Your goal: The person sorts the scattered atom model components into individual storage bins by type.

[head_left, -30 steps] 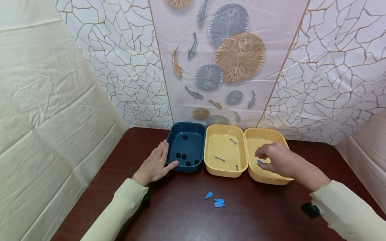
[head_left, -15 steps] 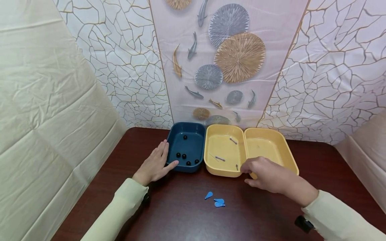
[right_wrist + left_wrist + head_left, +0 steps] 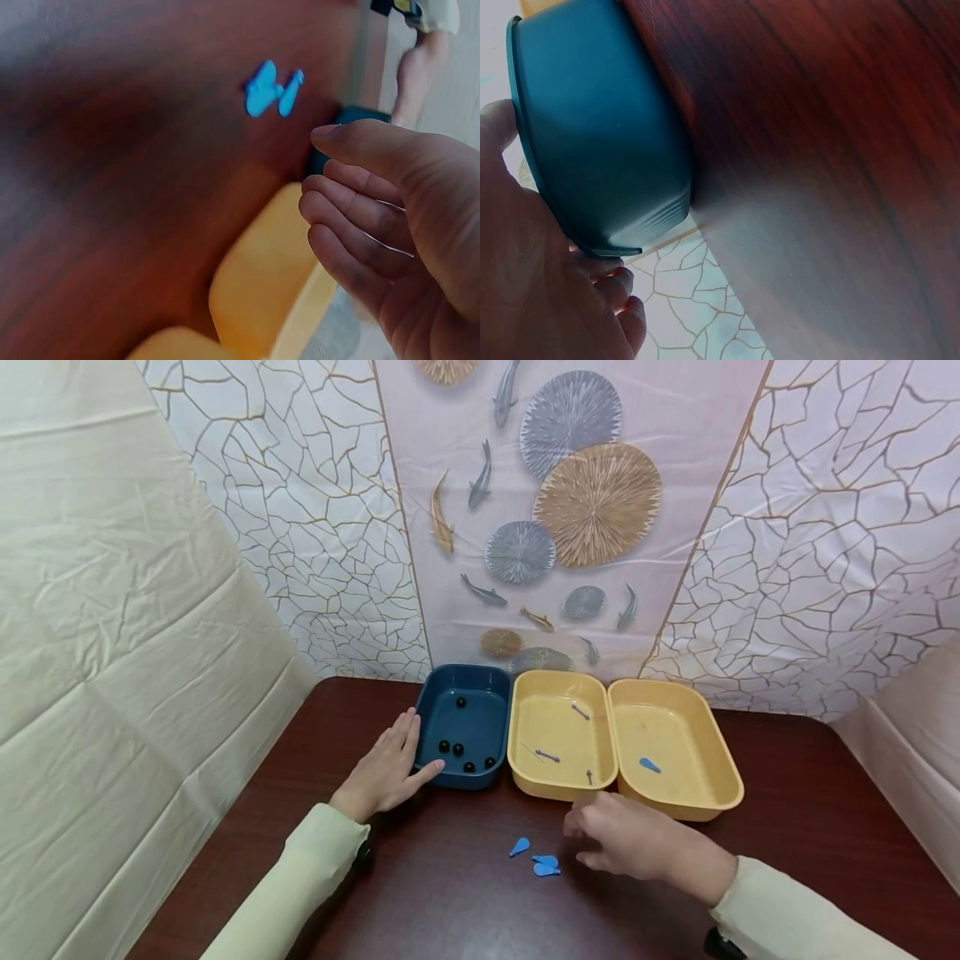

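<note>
Blue teardrop pieces (image 3: 534, 858) are what's in play here, three of them loose on the dark worktop (image 3: 450, 902), one a bit apart on the left and two touching. A fourth blue piece (image 3: 649, 765) sits alone in the right yellow tray (image 3: 705, 802). The middle yellow tray (image 3: 525, 777) holds three small grey pins (image 3: 547, 755), and the navy tray (image 3: 427, 718) has five black beads (image 3: 456, 749). So three trays in a row, touching side by side. The right hand (image 3: 630, 843) hovers just right of the loose pieces, fingers loosely curled, gripping nothing. The left hand (image 3: 386, 768) lies flat with fingers straight against the navy tray's left side, well away from the blue pieces.
</note>
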A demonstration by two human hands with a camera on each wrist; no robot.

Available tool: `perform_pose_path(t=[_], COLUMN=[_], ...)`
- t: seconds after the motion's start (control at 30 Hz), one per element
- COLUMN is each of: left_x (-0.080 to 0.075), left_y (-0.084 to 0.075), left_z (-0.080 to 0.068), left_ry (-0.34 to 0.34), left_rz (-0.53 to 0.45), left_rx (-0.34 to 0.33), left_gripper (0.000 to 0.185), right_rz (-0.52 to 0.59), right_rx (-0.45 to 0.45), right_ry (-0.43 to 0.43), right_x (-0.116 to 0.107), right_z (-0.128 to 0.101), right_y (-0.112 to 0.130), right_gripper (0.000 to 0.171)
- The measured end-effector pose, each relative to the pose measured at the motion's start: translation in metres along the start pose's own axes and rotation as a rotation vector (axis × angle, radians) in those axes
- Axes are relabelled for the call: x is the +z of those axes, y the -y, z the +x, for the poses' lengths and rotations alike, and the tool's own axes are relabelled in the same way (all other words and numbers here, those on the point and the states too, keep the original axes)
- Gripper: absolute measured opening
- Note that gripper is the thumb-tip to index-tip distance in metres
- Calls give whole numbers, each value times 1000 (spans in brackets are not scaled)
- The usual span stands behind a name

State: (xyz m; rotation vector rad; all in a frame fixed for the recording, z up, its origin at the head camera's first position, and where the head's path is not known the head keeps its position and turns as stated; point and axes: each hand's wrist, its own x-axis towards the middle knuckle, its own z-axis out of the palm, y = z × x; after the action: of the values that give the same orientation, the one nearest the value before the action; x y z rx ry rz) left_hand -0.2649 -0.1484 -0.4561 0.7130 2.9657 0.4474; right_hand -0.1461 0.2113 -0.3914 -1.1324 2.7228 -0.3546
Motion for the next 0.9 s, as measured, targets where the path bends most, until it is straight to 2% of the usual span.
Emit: perform_pose_path(t=[0.1,0.3,0.73,0.9], left_x=[-1,0,1,1], left_y=[0,0,1,2], left_z=[-1,-1,0,0], left_ry=[-2,-4,7,-1], left_rz=[-4,-3,9,6], left_rx=[4,8,-1,2], left_gripper=[97,97,98,98], right_rz=[53,87,81,123], right_rx=[11,9,29,41], right_ry=[42,43,21,31], right_x=[8,24,51,54], right_z=[5,14,21,23], right_y=[3,5,6,7], right_gripper=[16,8,27,27])
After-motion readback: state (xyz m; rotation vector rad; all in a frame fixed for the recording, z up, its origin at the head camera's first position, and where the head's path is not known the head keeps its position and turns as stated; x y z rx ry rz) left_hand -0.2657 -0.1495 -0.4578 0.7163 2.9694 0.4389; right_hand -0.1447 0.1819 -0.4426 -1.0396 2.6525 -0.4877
